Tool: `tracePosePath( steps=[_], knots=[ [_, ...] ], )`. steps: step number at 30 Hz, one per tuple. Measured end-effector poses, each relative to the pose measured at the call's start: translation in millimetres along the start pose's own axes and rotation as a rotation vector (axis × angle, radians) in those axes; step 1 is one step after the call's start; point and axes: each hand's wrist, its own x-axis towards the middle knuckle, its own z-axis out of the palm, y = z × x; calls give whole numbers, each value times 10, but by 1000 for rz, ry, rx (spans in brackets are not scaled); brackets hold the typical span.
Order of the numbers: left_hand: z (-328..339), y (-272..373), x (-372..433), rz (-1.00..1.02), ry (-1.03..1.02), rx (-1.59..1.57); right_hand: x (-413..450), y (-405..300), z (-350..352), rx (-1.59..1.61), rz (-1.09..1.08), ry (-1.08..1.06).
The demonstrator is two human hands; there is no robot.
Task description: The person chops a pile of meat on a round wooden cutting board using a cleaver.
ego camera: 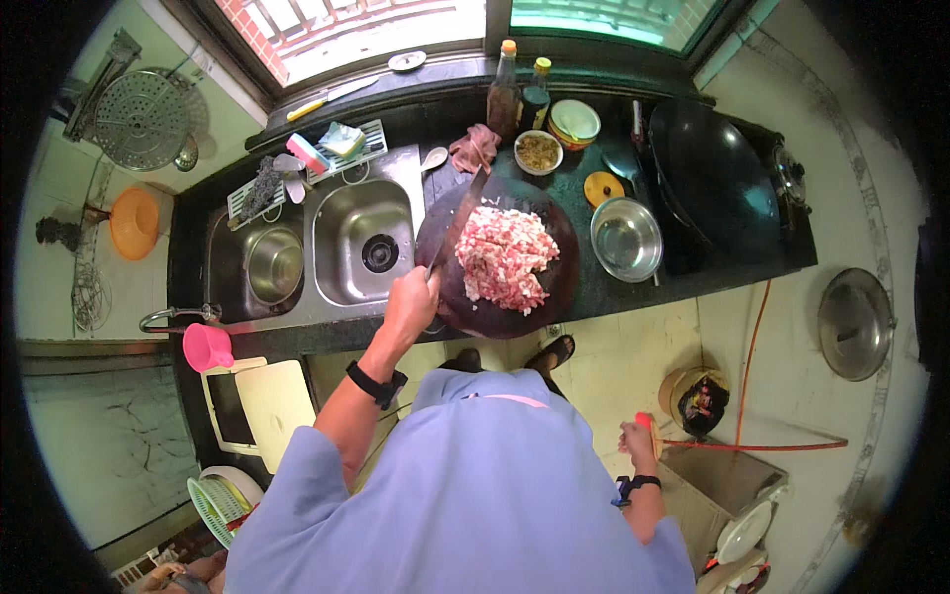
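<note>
My left hand [415, 297] grips the handle of a cleaver [466, 211]. Its dark blade is seen nearly edge-on, pointing away from me over the left part of a round dark chopping block [482, 321]. Finely chopped pink and white meat [508, 256] is spread over the block, just right of the blade. My right hand [634, 439] hangs low at my right side with curled fingers. Close beside it is a red and orange fitting [647, 427] with a red hose; whether the fingers touch or hold it is unclear.
Left of the block is a steel double sink [364, 185]. To the right are a steel bowl [627, 239], a yellow lid [603, 189] and a black wok [716, 178]. Behind stand a bowl of brown food [539, 152], bottles [503, 96] and a crumpled pink cloth [475, 147].
</note>
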Motion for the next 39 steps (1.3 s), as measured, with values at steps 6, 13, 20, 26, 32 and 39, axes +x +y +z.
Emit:
tracePosePath(
  steps=[6, 13, 20, 26, 32, 39],
  knots=[
    [1, -26, 156, 35, -42, 122, 300, 137, -78, -51, -30, -55],
    [47, -73, 205, -14, -85, 165, 27, -615, -105, 216, 6, -79],
    [63, -111, 205, -32, -109, 214, 11, -2122, 157, -378, -719, -117],
    [119, -198, 116, -70, -55, 253, -317, -3262, 972, -508, -833, -140],
    [-35, -74, 102, -96, -55, 108, -220, -3281, 1565, -388, -747, -106],
    [-122, 52, 45, -73, 21, 46, -75, -3195, 1656, -391, -780, -19]
  ],
)
